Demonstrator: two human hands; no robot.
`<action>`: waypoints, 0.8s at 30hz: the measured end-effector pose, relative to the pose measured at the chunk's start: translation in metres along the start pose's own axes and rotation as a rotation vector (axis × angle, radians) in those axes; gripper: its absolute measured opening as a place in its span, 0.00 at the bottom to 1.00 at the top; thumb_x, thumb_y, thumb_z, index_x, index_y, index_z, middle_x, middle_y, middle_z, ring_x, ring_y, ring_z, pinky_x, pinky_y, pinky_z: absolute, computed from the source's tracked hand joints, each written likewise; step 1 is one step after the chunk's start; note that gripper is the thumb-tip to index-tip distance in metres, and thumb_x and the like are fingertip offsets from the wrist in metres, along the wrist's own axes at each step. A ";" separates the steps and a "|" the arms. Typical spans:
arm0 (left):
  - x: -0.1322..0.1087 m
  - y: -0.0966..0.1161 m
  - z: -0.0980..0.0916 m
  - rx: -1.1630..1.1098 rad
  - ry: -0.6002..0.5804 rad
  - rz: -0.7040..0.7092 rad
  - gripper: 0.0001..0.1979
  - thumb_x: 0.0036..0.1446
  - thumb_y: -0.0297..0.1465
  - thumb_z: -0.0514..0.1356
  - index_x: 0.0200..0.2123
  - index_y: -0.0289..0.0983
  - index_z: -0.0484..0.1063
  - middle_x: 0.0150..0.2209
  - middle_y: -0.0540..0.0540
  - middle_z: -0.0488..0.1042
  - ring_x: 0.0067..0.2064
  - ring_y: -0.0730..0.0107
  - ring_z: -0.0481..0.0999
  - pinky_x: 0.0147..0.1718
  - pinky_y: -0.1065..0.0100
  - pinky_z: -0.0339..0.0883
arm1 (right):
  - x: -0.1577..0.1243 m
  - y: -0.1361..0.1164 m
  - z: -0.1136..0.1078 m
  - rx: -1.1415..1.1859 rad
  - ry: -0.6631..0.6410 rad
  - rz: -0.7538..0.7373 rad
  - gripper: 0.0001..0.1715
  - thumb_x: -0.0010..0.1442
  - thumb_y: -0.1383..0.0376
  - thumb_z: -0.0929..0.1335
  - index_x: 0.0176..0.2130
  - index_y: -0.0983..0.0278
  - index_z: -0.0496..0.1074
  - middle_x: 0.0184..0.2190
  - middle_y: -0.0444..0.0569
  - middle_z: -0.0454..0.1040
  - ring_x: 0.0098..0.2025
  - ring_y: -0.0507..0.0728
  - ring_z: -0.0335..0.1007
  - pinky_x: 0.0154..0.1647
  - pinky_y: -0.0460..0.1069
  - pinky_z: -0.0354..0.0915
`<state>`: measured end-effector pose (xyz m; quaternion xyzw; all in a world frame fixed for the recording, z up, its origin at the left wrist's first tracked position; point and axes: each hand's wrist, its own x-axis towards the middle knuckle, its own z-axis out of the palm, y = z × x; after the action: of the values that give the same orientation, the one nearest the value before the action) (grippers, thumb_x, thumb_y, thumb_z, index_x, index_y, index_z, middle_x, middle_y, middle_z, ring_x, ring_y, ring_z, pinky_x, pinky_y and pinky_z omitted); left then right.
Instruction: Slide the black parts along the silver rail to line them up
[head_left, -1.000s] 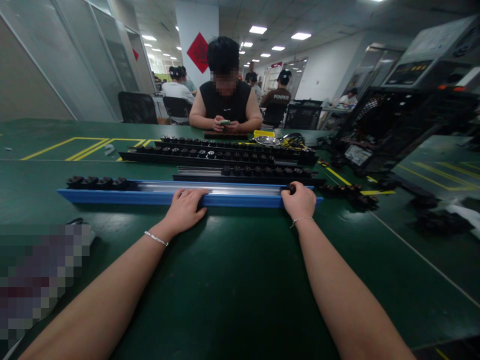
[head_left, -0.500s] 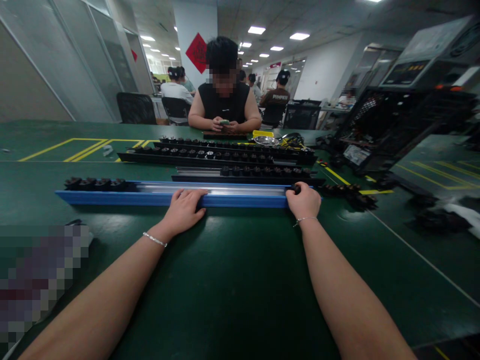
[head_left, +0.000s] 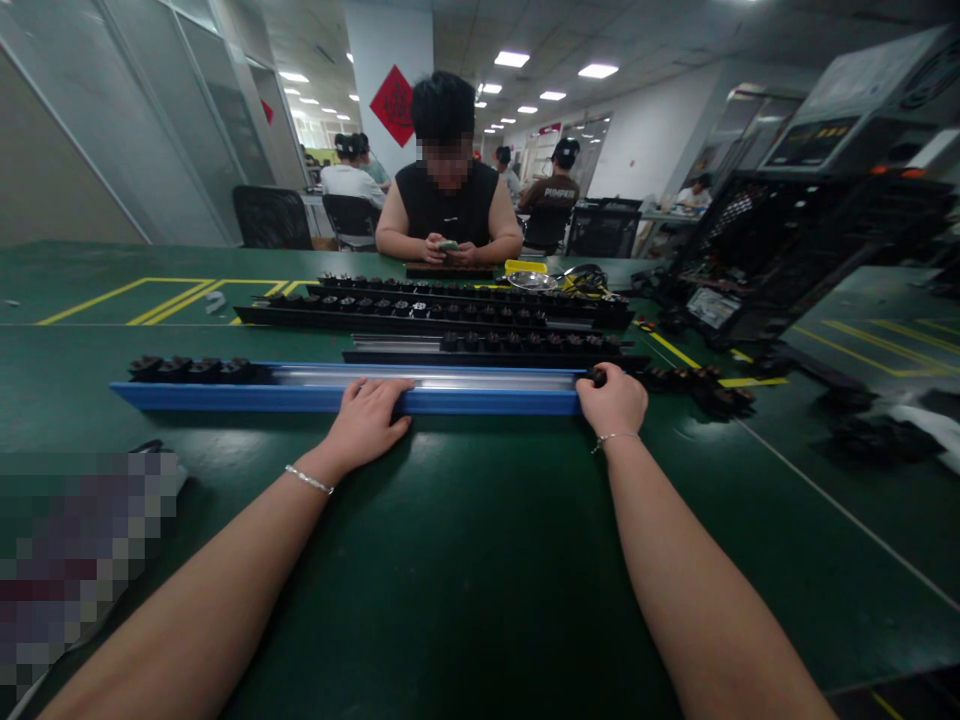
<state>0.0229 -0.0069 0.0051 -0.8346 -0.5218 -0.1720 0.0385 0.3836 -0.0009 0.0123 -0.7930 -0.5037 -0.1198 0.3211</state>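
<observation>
A long blue rail (head_left: 247, 399) with a shiny metal channel lies across the table before me. Several black knobbed pieces (head_left: 191, 369) sit in a row at its left end. My left hand (head_left: 369, 412) grips the rail near its middle, fingers over the top and thumb at the near side. At the rail's right end, my right hand (head_left: 613, 402) is closed around a small black piece (head_left: 598, 377), mostly hidden by the fingers.
Black rails (head_left: 435, 312) carrying similar pieces lie behind the blue one. Loose black pieces (head_left: 724, 400) are scattered to the right, near an open computer case (head_left: 757, 250). A person (head_left: 450, 200) sits opposite with a phone. A blurred-out packet (head_left: 90, 540) lies at lower left.
My right hand has shifted slightly to the right with the black piece. The left hand and the blue rail stay where they were.
</observation>
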 end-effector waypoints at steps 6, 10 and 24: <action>0.000 0.000 -0.001 -0.008 0.002 0.003 0.24 0.55 0.36 0.53 0.56 0.42 0.60 0.54 0.44 0.71 0.57 0.56 0.66 0.60 0.50 0.45 | 0.001 0.002 -0.001 -0.003 0.001 0.006 0.21 0.49 0.62 0.62 0.41 0.65 0.75 0.34 0.53 0.75 0.38 0.60 0.67 0.47 0.54 0.59; 0.000 0.000 0.000 -0.006 0.002 -0.004 0.24 0.55 0.36 0.53 0.56 0.43 0.61 0.54 0.45 0.71 0.57 0.56 0.66 0.60 0.51 0.45 | 0.002 0.004 0.000 -0.003 0.012 0.022 0.21 0.49 0.62 0.62 0.41 0.65 0.75 0.34 0.53 0.75 0.38 0.60 0.67 0.47 0.54 0.59; 0.000 0.001 -0.002 -0.002 -0.007 -0.007 0.24 0.55 0.36 0.53 0.57 0.42 0.60 0.54 0.44 0.71 0.57 0.56 0.66 0.60 0.51 0.45 | 0.004 0.010 -0.004 0.022 0.006 0.128 0.20 0.49 0.61 0.62 0.41 0.62 0.75 0.34 0.52 0.74 0.40 0.61 0.66 0.49 0.57 0.57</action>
<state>0.0234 -0.0081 0.0065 -0.8335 -0.5246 -0.1698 0.0353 0.3951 -0.0040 0.0135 -0.8197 -0.4522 -0.0961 0.3383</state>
